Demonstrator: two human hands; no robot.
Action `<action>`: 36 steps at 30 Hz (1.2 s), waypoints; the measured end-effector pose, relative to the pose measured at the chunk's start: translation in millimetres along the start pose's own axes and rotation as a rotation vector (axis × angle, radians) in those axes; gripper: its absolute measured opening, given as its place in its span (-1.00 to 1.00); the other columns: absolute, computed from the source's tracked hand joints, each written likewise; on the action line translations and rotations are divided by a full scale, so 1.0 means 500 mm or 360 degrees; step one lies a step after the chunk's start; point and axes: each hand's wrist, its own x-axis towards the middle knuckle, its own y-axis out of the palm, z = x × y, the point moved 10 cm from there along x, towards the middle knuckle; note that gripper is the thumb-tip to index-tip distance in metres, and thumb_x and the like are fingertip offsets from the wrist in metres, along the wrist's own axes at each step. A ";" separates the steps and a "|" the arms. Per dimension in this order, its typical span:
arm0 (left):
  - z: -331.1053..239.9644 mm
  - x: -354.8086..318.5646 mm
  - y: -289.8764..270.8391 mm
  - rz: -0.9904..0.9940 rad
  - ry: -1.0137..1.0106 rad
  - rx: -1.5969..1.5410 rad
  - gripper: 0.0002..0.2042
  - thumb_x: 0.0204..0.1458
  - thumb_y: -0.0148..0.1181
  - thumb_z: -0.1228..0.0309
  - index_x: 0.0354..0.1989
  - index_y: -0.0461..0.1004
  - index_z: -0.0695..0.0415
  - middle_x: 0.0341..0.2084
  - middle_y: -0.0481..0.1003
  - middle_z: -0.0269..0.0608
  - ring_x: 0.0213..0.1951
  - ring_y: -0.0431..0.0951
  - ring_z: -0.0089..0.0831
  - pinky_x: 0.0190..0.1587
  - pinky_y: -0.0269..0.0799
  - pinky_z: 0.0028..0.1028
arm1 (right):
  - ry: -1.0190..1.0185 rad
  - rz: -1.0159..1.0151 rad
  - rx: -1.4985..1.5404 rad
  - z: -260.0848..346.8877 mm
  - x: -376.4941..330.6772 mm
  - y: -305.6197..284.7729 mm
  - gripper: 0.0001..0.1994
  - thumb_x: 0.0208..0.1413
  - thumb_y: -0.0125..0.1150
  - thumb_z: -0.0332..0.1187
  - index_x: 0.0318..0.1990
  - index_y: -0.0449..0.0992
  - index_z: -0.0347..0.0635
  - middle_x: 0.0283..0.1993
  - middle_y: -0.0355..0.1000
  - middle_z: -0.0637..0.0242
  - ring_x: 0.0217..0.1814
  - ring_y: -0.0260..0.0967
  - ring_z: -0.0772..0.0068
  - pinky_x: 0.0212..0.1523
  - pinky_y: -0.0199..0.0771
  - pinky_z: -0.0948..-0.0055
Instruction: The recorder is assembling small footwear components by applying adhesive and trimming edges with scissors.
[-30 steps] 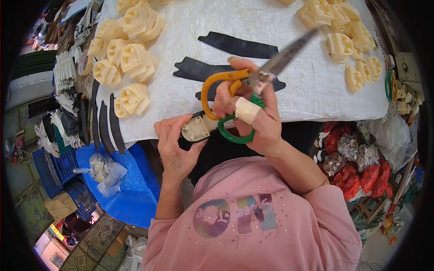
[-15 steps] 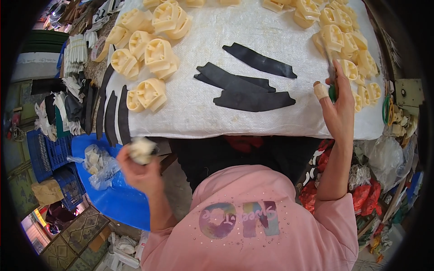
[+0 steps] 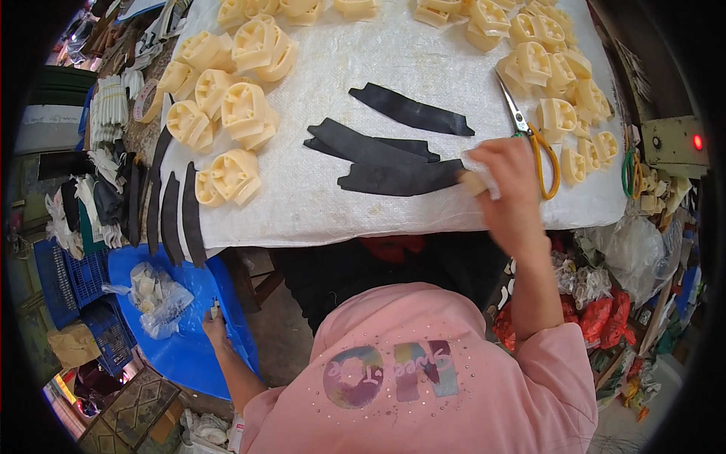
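Observation:
My left hand (image 3: 215, 327) reaches down at the left over a blue plastic surface (image 3: 178, 356), its fingers closed round a small pale thing I cannot make out. On the white table cover, my right hand (image 3: 507, 178), blurred by motion, is at the right end of the nearest black strip (image 3: 397, 176). Its thumb has a pale wrap, and the blur hides whether it grips the strip. More black strips lie beyond, a single one (image 3: 412, 110) farthest away. Scissors (image 3: 532, 132) with yellow-orange handles lie just right of that hand, blades pointing away.
Cream-coloured moulded pieces (image 3: 246, 117) cluster at the left, and more pieces (image 3: 556, 117) at the right. Several long black strips (image 3: 170, 219) hang over the table's left edge. A clear bag of pale pieces (image 3: 159, 299) sits on the blue surface. Red bags (image 3: 605, 318) lie below right.
The scissors have left my right hand and lie on the table; that hand has moved left to the black strip. My left hand has gone down, and the pale piece it held is no longer plain.

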 end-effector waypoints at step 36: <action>-0.887 -0.805 0.211 0.0456 0.2707 -0.0184 -0.64 -0.28 0.21 0.58 -0.18 0.48 0.14 -0.16 0.38 -0.25 -0.13 0.35 -0.21 -0.09 0.26 -0.30 | 0.0082 0.0311 0.0956 -0.006 0.046 0.097 -0.85 -0.04 0.05 -0.53 -0.26 0.39 -0.29 -0.36 0.29 0.20 -0.28 0.27 0.26 -0.23 0.29 0.40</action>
